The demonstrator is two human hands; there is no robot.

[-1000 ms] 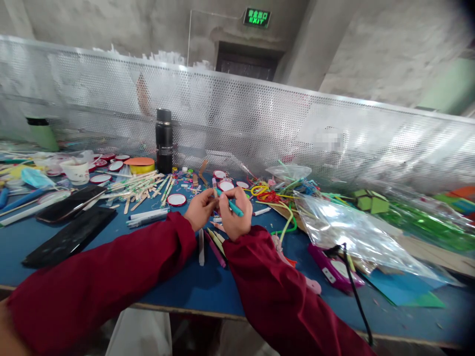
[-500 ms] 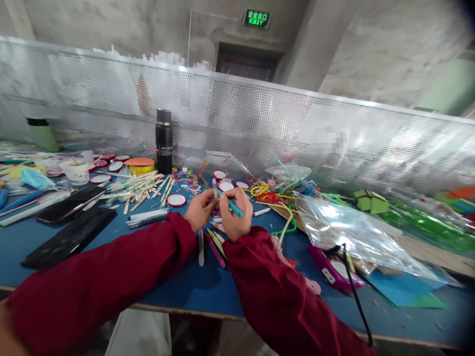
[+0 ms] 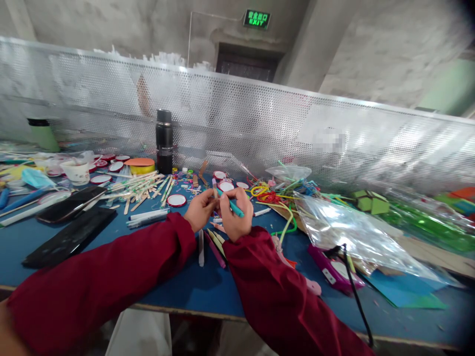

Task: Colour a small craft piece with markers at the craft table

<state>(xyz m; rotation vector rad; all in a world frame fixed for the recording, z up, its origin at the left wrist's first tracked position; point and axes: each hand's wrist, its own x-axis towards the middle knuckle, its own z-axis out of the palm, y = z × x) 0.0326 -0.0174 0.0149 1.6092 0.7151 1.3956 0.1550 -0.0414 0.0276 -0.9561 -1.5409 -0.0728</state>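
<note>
My right hand (image 3: 238, 217) is closed around a teal marker (image 3: 236, 209), which slants across the fingers like a pen. My left hand (image 3: 200, 211) pinches a small flat craft stick (image 3: 214, 185) with a purple-tinted upper end. The fingers of both hands meet over the table, and the marker's tip is hidden there. Just below them lie a white marker (image 3: 201, 248), a purple marker (image 3: 215, 250) and pale yellow pens (image 3: 218, 237). Left of my left hand are blue-and-white markers (image 3: 148, 217) and a round white lid with a red rim (image 3: 176, 200).
A black bottle (image 3: 164, 143) stands at the back, beside a heap of craft sticks (image 3: 137, 187). Two black phone-like objects lie at left, including a phone (image 3: 70, 203). At right are tangled pipe cleaners (image 3: 267, 192), a clear plastic bag (image 3: 345, 227) and a purple device (image 3: 334, 269) with a cord.
Almost nothing differs. Both hands keep their place and their hold; the right fingers and the teal marker have shifted only very slightly.
</note>
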